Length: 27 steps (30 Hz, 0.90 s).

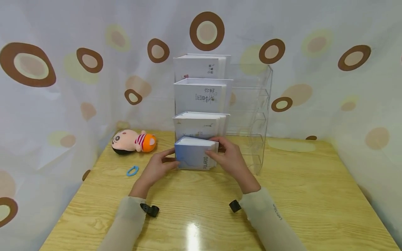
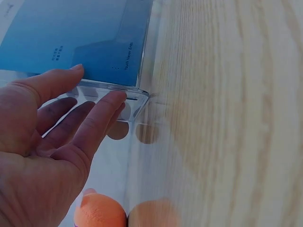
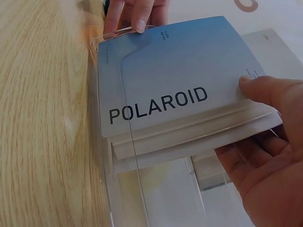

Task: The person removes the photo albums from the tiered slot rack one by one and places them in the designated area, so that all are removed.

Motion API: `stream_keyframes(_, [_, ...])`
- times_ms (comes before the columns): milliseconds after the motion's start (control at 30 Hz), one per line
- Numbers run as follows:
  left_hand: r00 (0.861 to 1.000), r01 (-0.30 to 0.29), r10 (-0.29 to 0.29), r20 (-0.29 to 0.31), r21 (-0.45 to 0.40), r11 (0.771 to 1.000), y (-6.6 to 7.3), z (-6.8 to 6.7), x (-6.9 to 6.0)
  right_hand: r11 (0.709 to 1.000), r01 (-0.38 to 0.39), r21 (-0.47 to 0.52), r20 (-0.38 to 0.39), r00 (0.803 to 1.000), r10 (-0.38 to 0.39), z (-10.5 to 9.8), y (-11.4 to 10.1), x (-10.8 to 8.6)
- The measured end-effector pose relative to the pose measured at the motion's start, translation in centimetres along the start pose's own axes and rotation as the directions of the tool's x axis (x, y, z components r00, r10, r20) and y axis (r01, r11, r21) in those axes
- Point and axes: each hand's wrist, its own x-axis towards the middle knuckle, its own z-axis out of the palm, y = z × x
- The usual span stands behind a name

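Observation:
A blue-and-white photo album [image 1: 191, 153] marked POLAROID stands in the lowest front tier of a clear acrylic rack [image 1: 262, 139]. My right hand [image 1: 230, 157] pinches its upper right edge, thumb [image 3: 265, 90] on the front cover and fingers behind. At the album's left side is my left hand [image 1: 158, 169]. In the left wrist view its fingers are extended along the rack's clear side edge, and the thumb [image 2: 61, 82] rests by the cover's edge. Behind, white albums stand in the higher tiers, such as one with black lettering [image 1: 198, 97].
A plush doll [image 1: 133, 141] in orange shorts lies on the wooden table [image 1: 194, 198] to the left. A blue ring-shaped band [image 1: 132, 170] lies in front of it. The rack's right half shows bare clear dividers. A patterned white curtain [image 1: 125, 35] hangs behind.

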Motion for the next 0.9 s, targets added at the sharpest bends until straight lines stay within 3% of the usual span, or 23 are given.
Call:
stream_keyframes(467, [0.999, 0.000, 0.001, 0.035, -0.003, 1.000, 0.37, -0.15, -0.19, 1.000, 0.019, 0.013, -0.007, 1.000, -0.019, 0.34, -0.29, -0.40])
stream_keyframes(900, [0.999, 0.012, -0.012, 0.049, -0.003, 1.000, 0.39, -0.31, -0.26, 0.995, 0.094, -0.033, -0.050, 0.994, -0.095, 0.03, -0.99, -0.56])
